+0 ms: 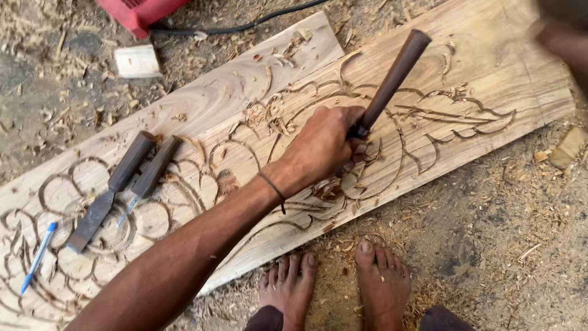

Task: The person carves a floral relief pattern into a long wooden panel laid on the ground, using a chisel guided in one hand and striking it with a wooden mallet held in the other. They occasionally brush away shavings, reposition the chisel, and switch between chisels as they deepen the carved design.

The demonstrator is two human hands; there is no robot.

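Note:
My left hand [324, 147] is closed around a chisel with a dark wooden handle [392, 79]. The chisel leans up and to the right, and its tip is hidden behind my fingers against a long pale wooden plank [484, 73] carved with curling floral lines. A thin dark band circles that wrist. My right hand [563, 37] is a blurred shape at the top right corner, above the plank's far end. Whatever it may hold is out of frame.
Two more dark-handled chisels [113, 190] [150, 178] and a blue pen [38, 257] lie on the plank's left part. A red tool [141, 12] with a black cable [245, 26] and a small wood block [138, 61] sit beyond it. My bare feet [288, 288] [383, 285] stand on shavings.

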